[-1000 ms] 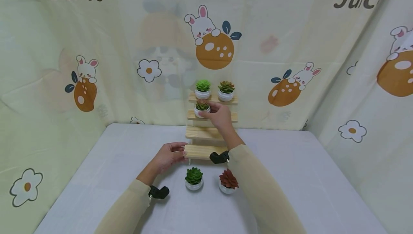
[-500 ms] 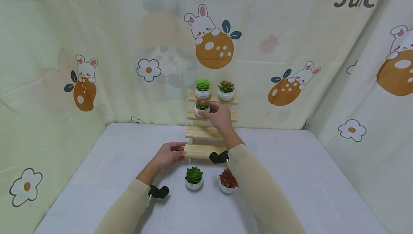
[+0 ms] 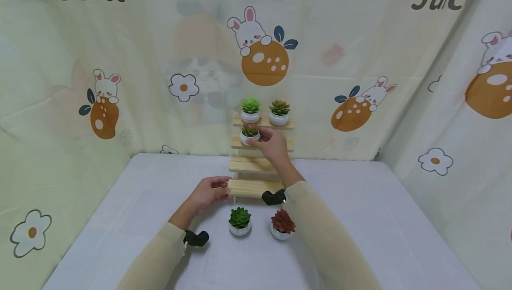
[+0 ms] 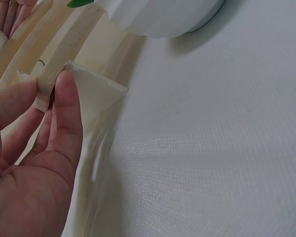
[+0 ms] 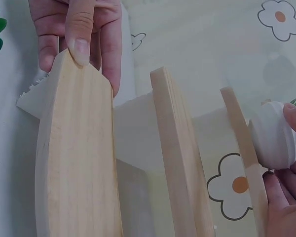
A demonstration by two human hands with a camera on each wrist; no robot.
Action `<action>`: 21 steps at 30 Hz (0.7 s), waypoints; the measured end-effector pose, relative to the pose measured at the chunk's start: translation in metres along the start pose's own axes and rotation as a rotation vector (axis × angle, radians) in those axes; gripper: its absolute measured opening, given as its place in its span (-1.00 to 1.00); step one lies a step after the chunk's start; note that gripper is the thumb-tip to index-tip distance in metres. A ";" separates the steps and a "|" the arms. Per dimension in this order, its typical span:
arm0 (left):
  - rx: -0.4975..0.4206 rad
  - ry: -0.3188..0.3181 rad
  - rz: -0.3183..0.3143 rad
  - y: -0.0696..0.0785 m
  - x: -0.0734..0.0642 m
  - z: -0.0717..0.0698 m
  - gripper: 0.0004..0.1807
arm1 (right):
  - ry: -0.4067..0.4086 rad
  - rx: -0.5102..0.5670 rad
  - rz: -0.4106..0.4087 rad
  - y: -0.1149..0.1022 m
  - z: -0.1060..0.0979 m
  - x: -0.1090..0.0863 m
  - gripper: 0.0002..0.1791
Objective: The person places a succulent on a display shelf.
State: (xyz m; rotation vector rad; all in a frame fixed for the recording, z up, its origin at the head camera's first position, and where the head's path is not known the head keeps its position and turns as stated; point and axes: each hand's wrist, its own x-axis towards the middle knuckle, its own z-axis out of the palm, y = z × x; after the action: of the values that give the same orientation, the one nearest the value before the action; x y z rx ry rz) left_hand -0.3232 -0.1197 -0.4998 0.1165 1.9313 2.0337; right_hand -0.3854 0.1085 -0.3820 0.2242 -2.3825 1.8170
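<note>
On the second tier from the top of a wooden stepped plant stand [image 3: 252, 163], my right hand [image 3: 275, 145] holds a small potted succulent [image 3: 250, 132] by its white pot. The plant has green leaves with reddish tips and is at the left end of that tier. In the right wrist view, the white pot [image 5: 274, 133] sits against the board with thumb and fingers around it. My left hand [image 3: 208, 194] pinches the left end of the lowest board [image 3: 252, 187]. In the left wrist view, thumb and fingers are on either side of that board end [image 4: 56, 69].
Two potted succulents, bright green [image 3: 250, 110] and brownish green [image 3: 278, 111], stand on the top tier. A dark green one [image 3: 240, 221] and a red one [image 3: 282, 224] stand on the white table [image 3: 160, 179] before the stand. A printed curtain [image 3: 148, 116] hangs behind.
</note>
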 end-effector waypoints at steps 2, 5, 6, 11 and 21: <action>0.000 0.004 -0.004 0.000 0.000 0.000 -0.47 | 0.002 0.008 -0.004 0.001 -0.002 -0.003 -0.38; 0.002 0.008 -0.010 0.001 -0.001 0.000 -0.47 | 0.006 0.018 -0.001 0.001 -0.007 -0.009 -0.35; 0.004 0.010 -0.011 0.002 -0.001 0.001 -0.47 | 0.006 0.024 0.001 0.001 -0.009 -0.012 -0.34; 0.008 0.011 -0.015 0.002 -0.001 0.001 -0.47 | 0.008 0.078 0.002 0.002 -0.021 -0.023 -0.36; 0.010 0.012 -0.012 0.002 -0.001 0.000 -0.49 | 0.040 0.070 -0.037 0.015 -0.040 -0.043 -0.47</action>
State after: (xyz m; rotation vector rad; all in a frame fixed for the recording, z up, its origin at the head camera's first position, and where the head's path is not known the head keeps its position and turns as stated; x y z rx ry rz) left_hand -0.3229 -0.1196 -0.4980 0.0945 1.9447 2.0219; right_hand -0.3454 0.1528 -0.3946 0.2354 -2.2755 1.8723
